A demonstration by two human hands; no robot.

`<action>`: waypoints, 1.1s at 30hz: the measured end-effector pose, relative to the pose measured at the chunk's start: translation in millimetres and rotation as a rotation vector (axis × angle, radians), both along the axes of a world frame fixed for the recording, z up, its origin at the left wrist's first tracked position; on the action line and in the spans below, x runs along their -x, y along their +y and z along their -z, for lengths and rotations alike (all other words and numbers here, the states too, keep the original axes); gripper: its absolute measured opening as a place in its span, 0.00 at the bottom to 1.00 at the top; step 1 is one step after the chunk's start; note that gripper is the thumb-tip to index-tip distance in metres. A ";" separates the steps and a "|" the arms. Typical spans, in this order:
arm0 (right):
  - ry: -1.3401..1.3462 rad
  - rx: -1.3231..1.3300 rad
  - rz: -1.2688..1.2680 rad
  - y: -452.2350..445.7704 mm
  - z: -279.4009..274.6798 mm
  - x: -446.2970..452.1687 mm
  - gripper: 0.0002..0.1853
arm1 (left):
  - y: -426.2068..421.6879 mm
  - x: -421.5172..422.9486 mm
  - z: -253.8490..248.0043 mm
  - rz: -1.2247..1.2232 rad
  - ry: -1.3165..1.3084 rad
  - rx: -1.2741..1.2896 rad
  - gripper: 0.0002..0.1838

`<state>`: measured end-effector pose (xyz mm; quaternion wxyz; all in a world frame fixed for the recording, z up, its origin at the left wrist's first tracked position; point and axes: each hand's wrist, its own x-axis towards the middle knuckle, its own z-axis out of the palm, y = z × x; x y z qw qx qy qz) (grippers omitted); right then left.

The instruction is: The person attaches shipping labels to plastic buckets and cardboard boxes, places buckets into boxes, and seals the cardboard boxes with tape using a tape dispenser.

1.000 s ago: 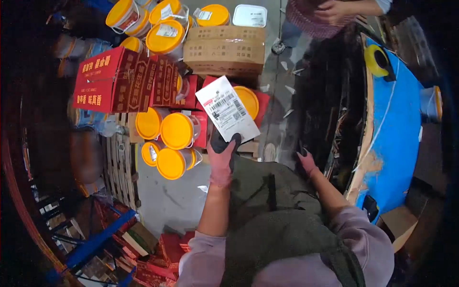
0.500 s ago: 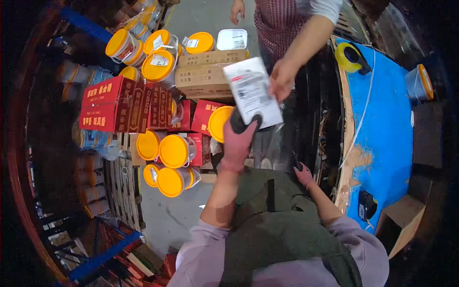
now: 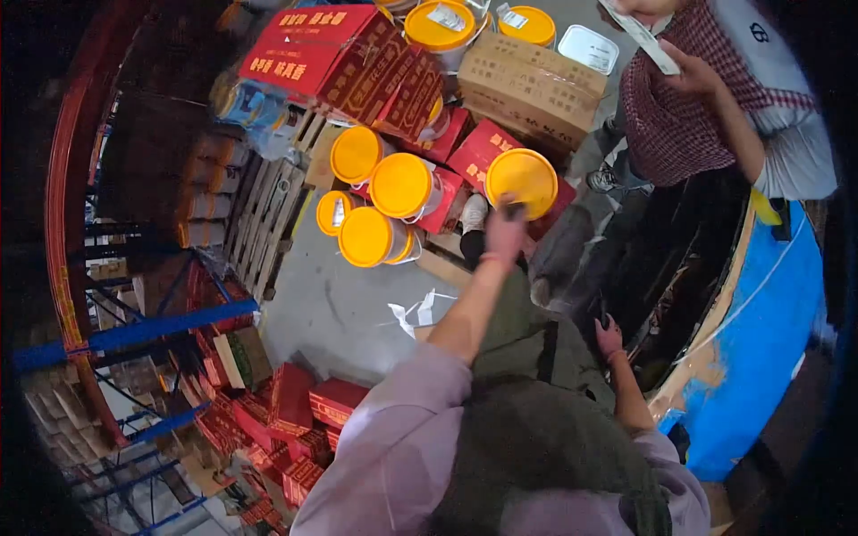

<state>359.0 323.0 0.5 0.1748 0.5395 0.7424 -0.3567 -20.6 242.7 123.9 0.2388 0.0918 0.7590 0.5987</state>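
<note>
My left hand (image 3: pixel 506 234), in a pink and dark glove, reaches over a bucket with a yellow lid (image 3: pixel 522 181), overlapping its lower edge. Motion smears its fingers, and I cannot tell whether it touches the lid. Low by my right side is my right hand (image 3: pixel 609 338), gloved alike, its fingers apart and nothing visible held. At upper right, another person's hand (image 3: pixel 693 71) holds the white labelled packet (image 3: pixel 645 40), now seen nearly edge-on.
More yellow-lidded buckets (image 3: pixel 400 186) and red cartons (image 3: pixel 313 46) stand ahead to the left, beside a brown carton (image 3: pixel 534 82). A wooden pallet (image 3: pixel 265 223) lies on the left. The blue-topped table (image 3: pixel 760 330) is on the right. Paper scraps (image 3: pixel 424 311) lie on the floor.
The white packet has left my left hand and is with the other person at upper right. My left hand has dropped toward the bucket. The view has swung left and down.
</note>
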 end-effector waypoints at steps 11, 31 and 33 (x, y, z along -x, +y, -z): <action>-0.106 0.001 0.003 3.9 62.2 -35.6 0.33 | -479.6 -84.4 109.9 0.706 -0.130 1.309 0.31; 0.255 0.011 0.070 -264.0 129.8 264.5 0.24 | -479.9 320.6 226.4 -0.061 0.399 0.980 0.39; 0.393 0.285 0.265 -313.0 86.2 394.7 0.22 | -481.7 367.1 238.0 -0.004 0.300 0.889 0.40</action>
